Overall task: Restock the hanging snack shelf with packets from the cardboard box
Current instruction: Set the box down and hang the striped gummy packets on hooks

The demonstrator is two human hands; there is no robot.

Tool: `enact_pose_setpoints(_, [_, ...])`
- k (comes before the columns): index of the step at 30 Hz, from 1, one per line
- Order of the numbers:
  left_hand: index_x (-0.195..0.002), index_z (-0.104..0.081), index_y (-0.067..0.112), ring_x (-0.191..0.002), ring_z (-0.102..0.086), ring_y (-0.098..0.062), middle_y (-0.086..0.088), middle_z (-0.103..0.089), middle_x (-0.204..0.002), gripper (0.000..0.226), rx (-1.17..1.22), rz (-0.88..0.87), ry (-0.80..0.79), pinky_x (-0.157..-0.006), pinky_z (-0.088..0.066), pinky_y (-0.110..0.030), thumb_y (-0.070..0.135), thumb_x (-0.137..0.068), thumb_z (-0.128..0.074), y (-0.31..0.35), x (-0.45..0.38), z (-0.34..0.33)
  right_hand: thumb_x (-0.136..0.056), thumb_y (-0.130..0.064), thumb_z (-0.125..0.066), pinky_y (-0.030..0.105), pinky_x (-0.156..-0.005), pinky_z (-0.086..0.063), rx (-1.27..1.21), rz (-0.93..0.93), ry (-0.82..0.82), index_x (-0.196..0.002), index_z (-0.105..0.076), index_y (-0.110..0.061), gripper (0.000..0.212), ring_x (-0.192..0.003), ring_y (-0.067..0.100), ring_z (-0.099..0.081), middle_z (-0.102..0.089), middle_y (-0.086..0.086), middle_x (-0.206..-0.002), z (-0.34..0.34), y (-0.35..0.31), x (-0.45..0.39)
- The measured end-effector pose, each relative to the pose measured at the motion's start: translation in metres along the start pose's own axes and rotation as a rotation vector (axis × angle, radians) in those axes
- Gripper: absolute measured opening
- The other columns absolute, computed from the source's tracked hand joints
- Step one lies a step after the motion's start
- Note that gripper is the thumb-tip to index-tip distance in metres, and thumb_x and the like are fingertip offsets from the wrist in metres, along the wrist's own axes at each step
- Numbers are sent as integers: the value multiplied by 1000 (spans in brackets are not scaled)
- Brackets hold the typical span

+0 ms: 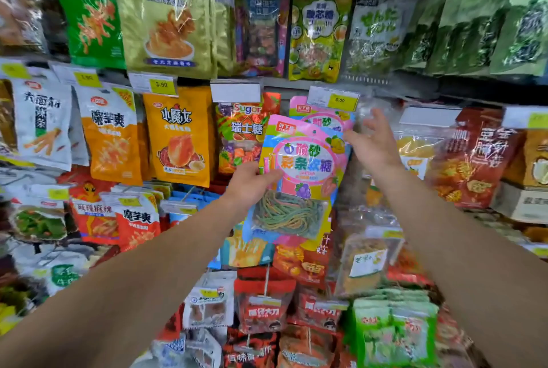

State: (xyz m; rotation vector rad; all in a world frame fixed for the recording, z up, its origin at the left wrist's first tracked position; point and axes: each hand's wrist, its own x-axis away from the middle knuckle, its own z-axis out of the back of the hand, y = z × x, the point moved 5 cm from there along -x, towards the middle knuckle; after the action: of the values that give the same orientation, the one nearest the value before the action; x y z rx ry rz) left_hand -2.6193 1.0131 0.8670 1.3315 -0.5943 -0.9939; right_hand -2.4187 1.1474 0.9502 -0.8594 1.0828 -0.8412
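My left hand (252, 184) grips the left edge of a pink and blue candy packet (299, 178) with coloured strips showing through its window. The packet is held up in front of the hanging shelf, overlapping another packet of the same kind (323, 118) that hangs behind it under a yellow 5.00 price tag (338, 100). My right hand (375, 142) is raised at the packet's upper right edge, fingers spread and relaxed, holding nothing. The cardboard box is out of view.
Hanging snack packets fill the wall: orange bags (181, 136) and a Sugar packet (243, 130) to the left, red bags (471, 157) to the right, green packs (394, 329) below. Price tag rails (237, 92) run across between the rows.
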Motion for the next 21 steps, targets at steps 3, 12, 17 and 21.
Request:
enact_pose_setpoints(3, [-88, -70, 1, -81, -67, -21, -14, -74, -92, 32, 39, -6, 25, -83, -55, -44, 32, -86, -73, 6, -5, -4, -87, -24, -72, 32, -105, -42, 22, -11, -35, -156, -15, -33, 90, -124, 14, -52, -48, -10, -139, -7, -12, -25])
enact_pose_setpoints(12, [-72, -65, 9, -74, -63, -15, -4, -63, -72, 31, 28, 54, 93, -74, -50, -35, 36, -82, -76, 20, -26, -21, -84, -2, -66, 34, -78, -54, -3, 124, 47, -124, -53, -25, 48, -94, 20, -65, -61, -5, -91, 2, -25, -49])
enact_pose_setpoints(17, [-86, -71, 17, -97, -69, -22, -2, -75, -96, 14, 83, 74, 65, -90, -52, -37, 31, -89, -70, 25, -31, -28, -90, -14, -64, 30, -74, -52, -12, 190, 135, -97, -66, -26, 14, -79, 18, -64, -70, -1, -91, 12, -36, -61])
enact_pose_setpoints(21, [-83, -71, 20, -96, -70, -22, 1, -76, -94, 10, 125, 39, 79, -96, -52, -44, 28, -89, -71, 34, -37, -33, -91, -21, -64, 34, -78, -54, 3, 197, 162, -91, -68, -27, 7, -77, 16, -65, -70, -4, -84, 14, -41, -69])
